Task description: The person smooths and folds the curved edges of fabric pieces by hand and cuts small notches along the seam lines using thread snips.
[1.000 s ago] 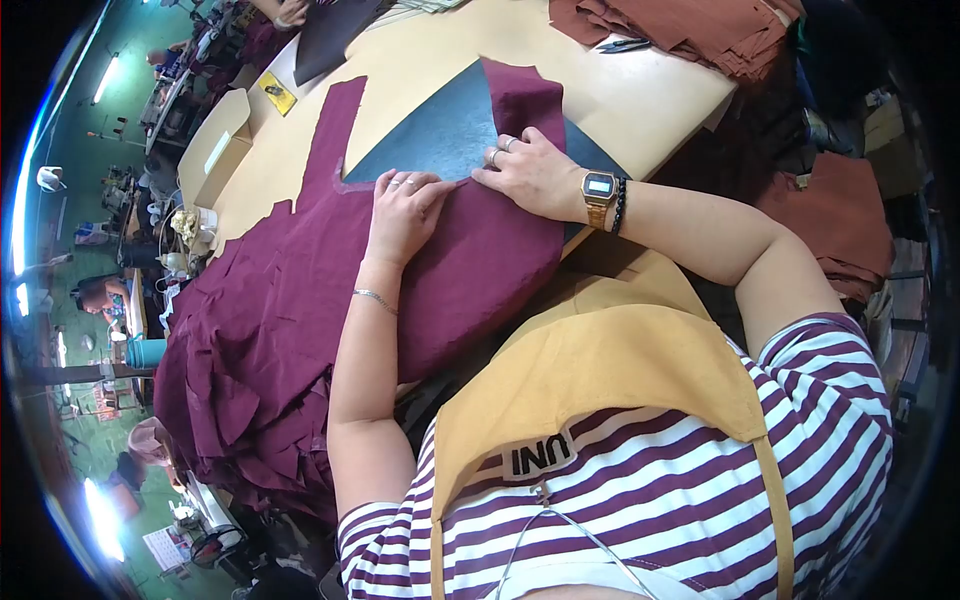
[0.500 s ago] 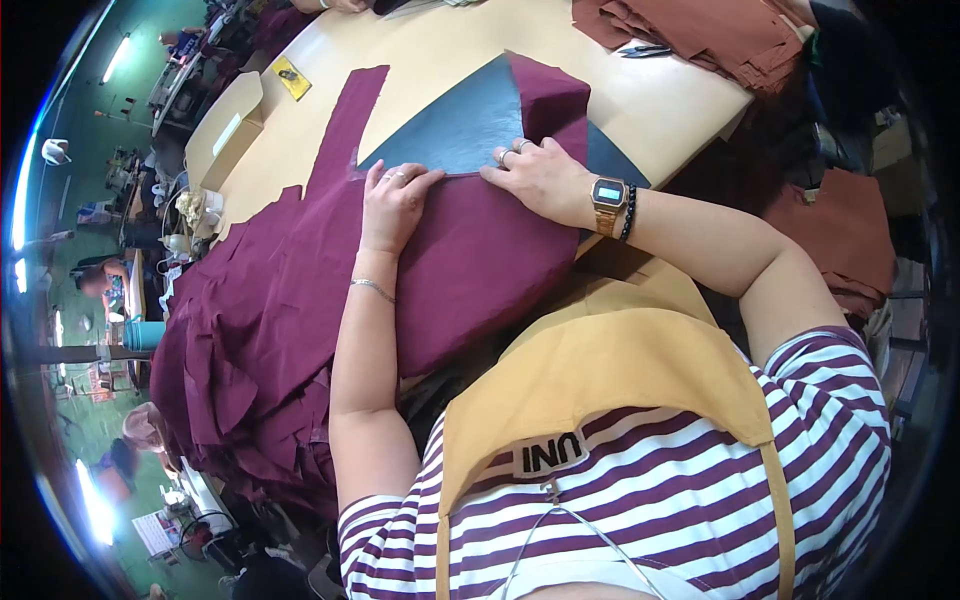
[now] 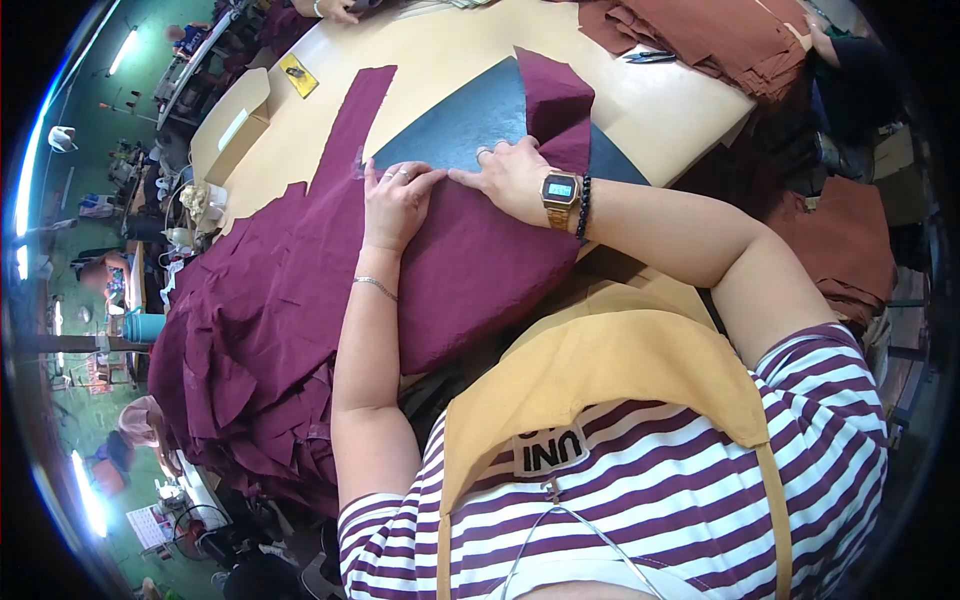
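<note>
Maroon fabric point(image 3: 470, 270) lies over the near side of the table and hangs in a heap to the left. Its upper edge runs along a dark blue-grey flat panel point(image 3: 455, 125). My left hand point(image 3: 398, 200), with a ring and a bracelet, has its fingers closed at this edge. Almost fingertip to fingertip with it, my right hand point(image 3: 508, 182) pinches the same edge, its fingers bent; a watch is on the wrist. Beyond the right hand, a maroon flap point(image 3: 558, 105) is folded over the panel's corner. The undersides of the fingertips are hidden.
A yellow packet point(image 3: 298, 75) and a tan box-like holder point(image 3: 232, 128) sit on the table point(image 3: 420, 50). Small snips point(image 3: 650, 57) lie by stacked rust-brown fabric point(image 3: 705, 45), where another person's hand point(image 3: 822, 42) rests. A second person's hand point(image 3: 338, 10) shows at the far edge.
My right hand has slid left along the fabric edge until its fingertips nearly meet my left hand's. The left hand has hardly moved. Another person's hand now shows at the rust-brown stack.
</note>
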`<state>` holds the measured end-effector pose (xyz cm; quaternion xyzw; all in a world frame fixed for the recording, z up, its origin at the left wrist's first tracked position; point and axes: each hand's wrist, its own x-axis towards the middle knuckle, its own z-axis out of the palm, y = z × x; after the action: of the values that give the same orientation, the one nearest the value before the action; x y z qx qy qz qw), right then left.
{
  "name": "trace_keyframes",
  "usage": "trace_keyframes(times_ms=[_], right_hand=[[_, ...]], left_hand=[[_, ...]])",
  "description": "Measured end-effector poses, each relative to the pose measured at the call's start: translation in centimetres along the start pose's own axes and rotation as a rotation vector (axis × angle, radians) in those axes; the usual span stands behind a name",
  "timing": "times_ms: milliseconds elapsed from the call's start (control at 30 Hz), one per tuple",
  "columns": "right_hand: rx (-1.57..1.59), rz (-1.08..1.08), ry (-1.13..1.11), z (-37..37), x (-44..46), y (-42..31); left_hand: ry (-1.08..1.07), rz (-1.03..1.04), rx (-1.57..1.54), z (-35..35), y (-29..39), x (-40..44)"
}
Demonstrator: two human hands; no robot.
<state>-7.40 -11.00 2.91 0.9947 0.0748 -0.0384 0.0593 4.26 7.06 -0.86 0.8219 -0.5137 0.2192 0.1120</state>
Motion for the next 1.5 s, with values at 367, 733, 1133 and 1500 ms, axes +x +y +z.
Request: trace_keyframes(times_ms=[367, 733, 1133, 1500], right_hand=[[0.473, 0.052, 0.305, 1.9, -7.8, 5.9], [0.272, 0.039, 0.586, 0.0, 4.3, 16.9], [0.501, -0.425, 0.462, 4.7, 4.2, 9.5], [0.403, -0.486, 0.497, 6.1, 4.2, 9.9]], left_hand=[[-0.063, -0.323, -0.156, -2.0, -4.4, -3.0], [-0.291, -0.115, -0.107, -7.9, 5.8, -5.0], [-0.002, -0.424, -0.168, -2.3, 10.3, -1.2], [0.008, -0.487, -0.374, -2.0, 9.5, -2.2]])
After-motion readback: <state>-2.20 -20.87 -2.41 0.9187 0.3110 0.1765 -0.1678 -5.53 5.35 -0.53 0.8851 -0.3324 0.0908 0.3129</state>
